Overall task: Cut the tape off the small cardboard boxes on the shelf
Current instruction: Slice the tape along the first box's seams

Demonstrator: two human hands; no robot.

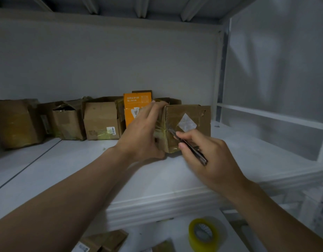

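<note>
White shelf (66, 160), left hand (144, 131) gripping box (191, 113), right hand (209, 157) holding knife (200, 156)

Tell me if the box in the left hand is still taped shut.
Shut. Yellowish tape bands the box, no flap stands open; the knife in the right hand is at that tape.

On the white shelf (75, 160), the left hand (144, 137) grips the left side of a small brown cardboard box with a white diamond label (189, 113), fingers over its top edge. The right hand (211, 159) pinches a slim dark knife (195, 151), tip touching the yellowish tape (163, 130) at the box's near corner. More brown taped boxes (100, 120) and an orange carton (137, 102) stand behind, left. A yellowish tape roll (204, 233) lies below
</note>
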